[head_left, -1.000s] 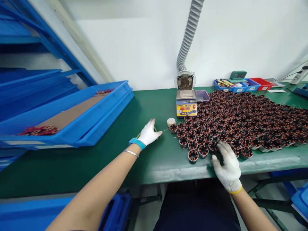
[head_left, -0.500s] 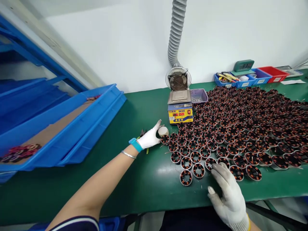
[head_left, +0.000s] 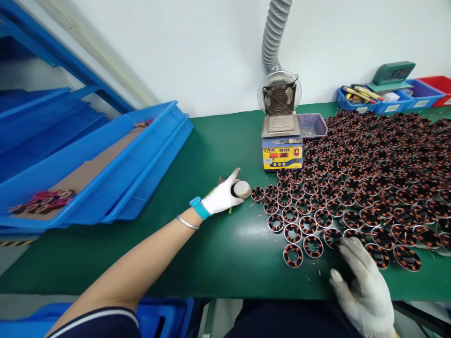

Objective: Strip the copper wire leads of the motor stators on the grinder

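Observation:
My left hand [head_left: 223,195], in a white glove, curls its thumb and fingers around a small round container [head_left: 242,189] with a pale top. Partly hidden beneath that hand lies a tool with green handles [head_left: 230,211]. My right hand [head_left: 364,284], also gloved, rests its spread fingers at the front row of round coil parts, touching or just over one ring [head_left: 354,235]. Many black and copper coil rings [head_left: 309,225] stand close together on the green table [head_left: 225,263]. Behind them is a yellow and blue heater unit [head_left: 282,157] with a lit red display.
Blue trays [head_left: 141,171] with red and brown parts lean at the left. A fan [head_left: 281,98] on a grey hose [head_left: 276,35] stands behind the heater, beside a purple bin [head_left: 313,126]. Blue bins [head_left: 392,105], a red bin [head_left: 440,89] and a green clock [head_left: 394,73] are at the back right.
The view has shifted, so the heater and rings appear farther right. My left hand has closed in around the round container. My right hand remains by the front rings.

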### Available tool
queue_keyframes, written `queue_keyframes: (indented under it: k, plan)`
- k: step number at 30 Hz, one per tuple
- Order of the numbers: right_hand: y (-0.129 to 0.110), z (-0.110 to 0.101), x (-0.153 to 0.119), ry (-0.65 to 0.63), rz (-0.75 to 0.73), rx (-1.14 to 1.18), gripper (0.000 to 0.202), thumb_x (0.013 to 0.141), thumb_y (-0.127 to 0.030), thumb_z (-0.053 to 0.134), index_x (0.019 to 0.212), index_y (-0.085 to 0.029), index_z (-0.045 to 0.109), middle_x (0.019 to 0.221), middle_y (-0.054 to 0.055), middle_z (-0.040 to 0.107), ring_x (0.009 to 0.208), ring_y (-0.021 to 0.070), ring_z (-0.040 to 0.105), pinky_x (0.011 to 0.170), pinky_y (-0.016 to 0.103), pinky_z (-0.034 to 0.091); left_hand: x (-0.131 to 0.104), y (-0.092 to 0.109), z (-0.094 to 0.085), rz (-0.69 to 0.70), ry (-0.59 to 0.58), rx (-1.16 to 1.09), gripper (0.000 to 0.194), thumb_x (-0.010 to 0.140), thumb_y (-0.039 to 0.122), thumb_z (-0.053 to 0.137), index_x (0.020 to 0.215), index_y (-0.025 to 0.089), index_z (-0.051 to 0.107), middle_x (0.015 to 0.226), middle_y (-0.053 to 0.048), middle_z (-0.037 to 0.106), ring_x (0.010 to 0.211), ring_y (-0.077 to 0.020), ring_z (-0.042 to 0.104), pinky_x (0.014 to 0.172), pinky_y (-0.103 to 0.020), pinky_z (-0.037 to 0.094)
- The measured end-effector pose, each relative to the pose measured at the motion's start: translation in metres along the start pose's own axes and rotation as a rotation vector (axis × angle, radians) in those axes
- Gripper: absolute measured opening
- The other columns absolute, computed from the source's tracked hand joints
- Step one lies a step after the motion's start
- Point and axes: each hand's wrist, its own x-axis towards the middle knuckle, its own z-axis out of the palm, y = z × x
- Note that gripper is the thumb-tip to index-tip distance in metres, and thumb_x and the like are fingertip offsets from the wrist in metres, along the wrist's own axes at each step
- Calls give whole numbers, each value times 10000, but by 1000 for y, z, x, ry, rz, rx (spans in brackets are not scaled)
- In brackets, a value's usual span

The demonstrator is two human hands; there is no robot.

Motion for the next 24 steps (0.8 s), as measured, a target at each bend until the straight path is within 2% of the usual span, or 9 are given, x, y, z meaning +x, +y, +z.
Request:
queue_keyframes:
  k: [3, 6, 10, 13, 18, 21, 24]
  plan:
    - [2, 0, 0, 0, -11, -12, 462, 859, -275, 603, 1284, -136, 488, 1256, 167, 548, 1253, 326, 474, 1042, 547, 413, -20, -1, -4, 5, -6, 80, 1100, 646, 317, 705, 1516, 122, 61, 1281, -116, 580, 1227, -269, 525, 1128, -436, 310]
    - [3, 0, 0, -9, -9, -16, 477, 852, -278, 613, 1289, -137, 484, 1267, 170, 546, 1258, 334, 470, 1044, 552, 411, -41, 7, 1, 12, 4, 130, 1090, 627, 318, 715, 1508, 92, 114, 1295, -134, 559, 1221, -270, 521, 1106, -396, 349]
    - [4, 0, -2, -24, 12, -26, 462, 864, -327, 586, 1275, -139, 491, 1269, 178, 548, 1250, 348, 474, 1012, 574, 435, -66, 30, 19, -10, -22, 167, 1055, 597, 294, 712, 1487, 71, 190, 1307, -155, 553, 1235, -311, 494, 1092, -433, 361]
    - [3, 1, -2, -26, 23, -36, 452, 871, -354, 573, 1267, -150, 499, 1282, 172, 545, 1240, 347, 484, 999, 576, 449, -80, 47, 38, 41, -39, 143, 1026, 606, 267, 691, 1483, 81, 192, 1268, -142, 587, 1225, -312, 501, 1100, -455, 348]
    - [4, 1, -1, -9, 28, -42, 483, 870, -363, 572, 1298, -162, 474, 1306, 166, 532, 1240, 347, 488, 1005, 564, 448, -94, 56, 60, 118, -32, 73, 1032, 607, 228, 698, 1491, 157, 171, 1221, -102, 616, 1186, -293, 531, 1052, -455, 403]
    - [10, 1, -6, 1, 33, -46, 488, 876, -440, 542, 1272, -159, 497, 1280, 172, 549, 1187, 369, 523, 966, 575, 465, -99, 55, 59, 130, -11, 2, 1116, 570, 261, 746, 1497, 173, 132, 1260, -119, 581, 1182, -297, 538, 1039, -467, 417]
    - [24, 7, -11, 29, 23, 14, 501, 826, -488, 600, 1215, -177, 549, 1206, 157, 594, 1103, 393, 565, 940, 591, 469, -98, 55, 48, 176, 132, -122, 1125, 572, 349, 759, 1483, 124, 140, 1346, -182, 493, 1214, -286, 522, 1062, -451, 407]
